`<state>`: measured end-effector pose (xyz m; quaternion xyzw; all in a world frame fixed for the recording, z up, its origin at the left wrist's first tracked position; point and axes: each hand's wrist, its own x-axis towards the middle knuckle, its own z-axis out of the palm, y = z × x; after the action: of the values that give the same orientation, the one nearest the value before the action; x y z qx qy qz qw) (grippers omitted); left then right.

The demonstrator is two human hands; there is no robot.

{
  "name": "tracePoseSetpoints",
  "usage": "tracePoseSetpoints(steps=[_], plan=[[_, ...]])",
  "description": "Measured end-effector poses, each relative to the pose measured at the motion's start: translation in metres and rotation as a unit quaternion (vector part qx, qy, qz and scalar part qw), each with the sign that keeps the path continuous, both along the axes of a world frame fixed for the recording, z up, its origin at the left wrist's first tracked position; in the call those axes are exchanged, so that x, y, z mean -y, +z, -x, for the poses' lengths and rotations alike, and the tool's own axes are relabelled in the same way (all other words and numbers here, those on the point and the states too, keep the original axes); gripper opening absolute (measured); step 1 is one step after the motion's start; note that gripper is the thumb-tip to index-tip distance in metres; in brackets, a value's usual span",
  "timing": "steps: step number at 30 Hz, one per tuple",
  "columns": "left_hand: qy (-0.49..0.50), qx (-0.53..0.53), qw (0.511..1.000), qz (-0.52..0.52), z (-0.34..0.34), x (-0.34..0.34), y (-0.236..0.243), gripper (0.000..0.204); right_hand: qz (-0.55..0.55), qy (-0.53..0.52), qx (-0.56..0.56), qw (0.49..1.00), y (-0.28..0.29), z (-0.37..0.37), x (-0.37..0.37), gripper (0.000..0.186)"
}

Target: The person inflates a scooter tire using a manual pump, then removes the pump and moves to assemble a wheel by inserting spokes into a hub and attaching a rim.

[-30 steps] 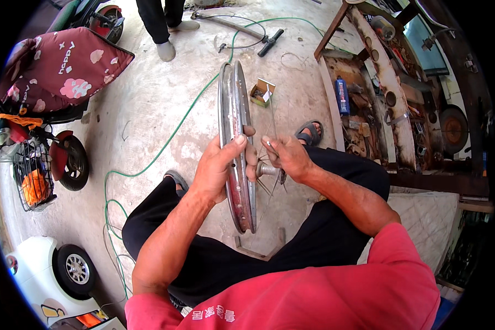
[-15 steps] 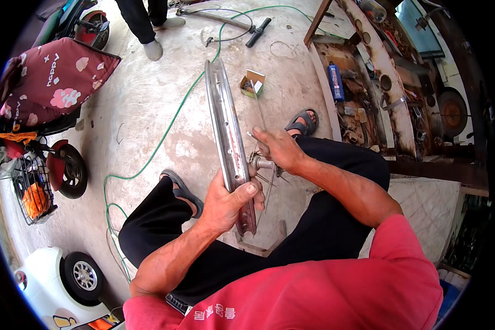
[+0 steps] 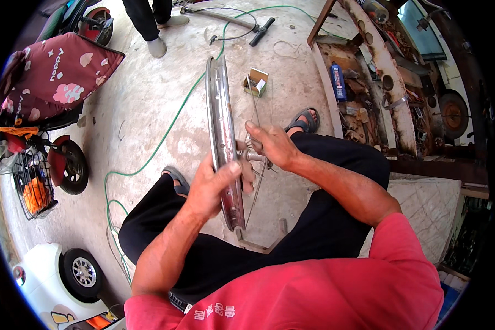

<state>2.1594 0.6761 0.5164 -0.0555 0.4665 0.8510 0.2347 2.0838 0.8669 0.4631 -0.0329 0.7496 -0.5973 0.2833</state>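
Note:
A metal wheel rim (image 3: 222, 121), pierced with spoke holes, stands nearly edge-on between my knees. My left hand (image 3: 214, 187) is closed around its lower part, thumb across the near face, fingers slightly blurred behind. Just right of the rim is a metal hub (image 3: 250, 156) with thin spokes around it, partly hidden by my hands. My right hand (image 3: 276, 146) is closed beside the hub, pinching a thin spoke (image 3: 254, 102) that sticks up past the fingers. Beyond it, a small open cardboard box (image 3: 261, 89) with small parts inside sits on the floor.
A green hose (image 3: 173, 118) curves across the concrete floor. A floor pump (image 3: 262, 32) lies ahead, near a standing person's legs (image 3: 147, 25). To the right is a rusty workbench (image 3: 360, 66) with tools and a blue bottle (image 3: 336, 82). Scooters (image 3: 66, 165) and a white vehicle (image 3: 41, 280) stand left.
The rim has turned more upright, its lower end moving left. My left hand has shifted up and left with it. My right hand has moved slightly, still closed near the hub.

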Motion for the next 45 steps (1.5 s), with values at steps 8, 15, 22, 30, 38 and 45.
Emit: tracePoseSetpoints(steps=[8, 15, 22, 30, 38, 45], plan=[[0.063, 0.017, 0.996, 0.054, 0.004, 0.0, 0.002, 0.039, -0.096, -0.006, -0.044, 0.994, -0.001, 0.004, 0.019, 0.06], [0.094, 0.016, 0.994, 0.051, -0.017, 0.0, 0.004, 0.041, -0.107, -0.026, -0.015, 0.994, -0.014, 0.004, 0.019, 0.059], [0.07, 0.008, 0.997, 0.022, -0.026, 0.006, 0.006, 0.04, -0.109, -0.028, -0.02, 0.993, -0.02, 0.005, 0.027, 0.06], [0.049, -0.01, 0.999, 0.001, -0.026, 0.002, 0.005, 0.042, -0.109, -0.016, -0.03, 0.994, -0.012, 0.006, 0.03, 0.063], [0.066, 0.002, 0.998, 0.015, -0.03, -0.008, -0.002, 0.048, -0.084, -0.018, 0.003, 0.996, -0.014, 0.001, 0.03, 0.062], [0.052, 0.007, 0.998, 0.023, -0.035, -0.015, -0.014, 0.051, -0.028, -0.029, 0.104, 0.994, -0.029, -0.006, 0.03, 0.051]])
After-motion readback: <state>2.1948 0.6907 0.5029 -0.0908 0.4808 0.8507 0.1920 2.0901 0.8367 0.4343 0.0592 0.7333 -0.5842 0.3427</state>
